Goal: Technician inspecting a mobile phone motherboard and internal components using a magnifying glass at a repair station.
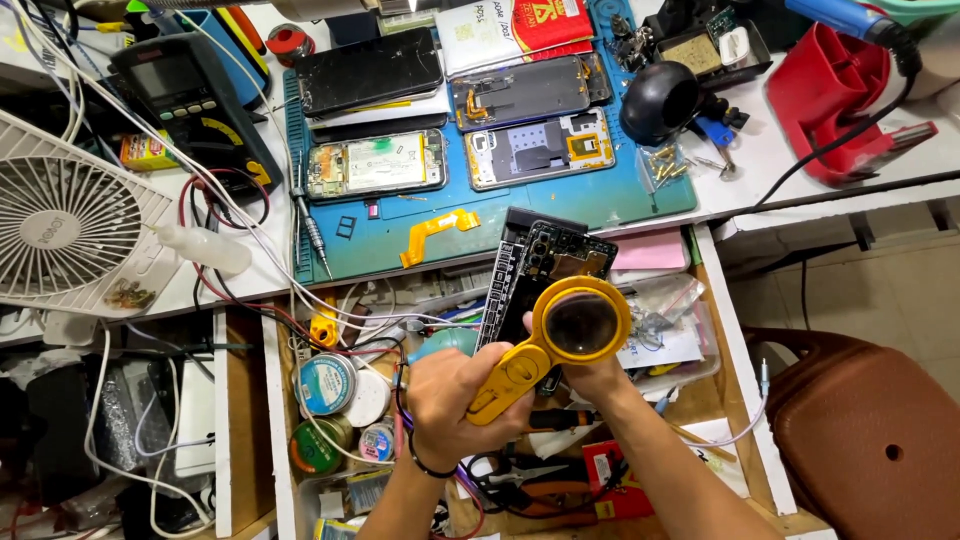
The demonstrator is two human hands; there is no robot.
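A yellow magnifying glass [560, 335] is gripped by its handle in the left hand [455, 405], the fingers closed round the lower part of the handle. The round lens is held just over a dark opened phone frame [545, 275], which is gripped from below by the right hand [590, 378]; only the lower edge of the frame is covered by that hand, and its fingers are mostly hidden behind the lens. A black band is worn on the left wrist. Both hands are held above an open wooden drawer [740, 390] under the front edge of the table.

In the drawer, round tins and rolls of tape [328, 385] are seen at the left side, scissors [520, 475] and a red packet near the front, and small plastic bags [670, 305] at the right side under a pink pad. Red, white and black wires [250, 270] are draped over the table's front edge into the drawer.

On the table a blue work mat [620, 200] is laid. Near its front edge a yellow flex cable [438, 230] is lying, with a screwdriver [310, 225] along its left edge. Further back, four opened phones [375, 165] are set out in two rows. A black dome-shaped object [660, 100] stands at the mat's right edge. A multimeter [190, 95] lies towards the back left corner of the table, and a white fan [60, 215] is placed at the left edge.
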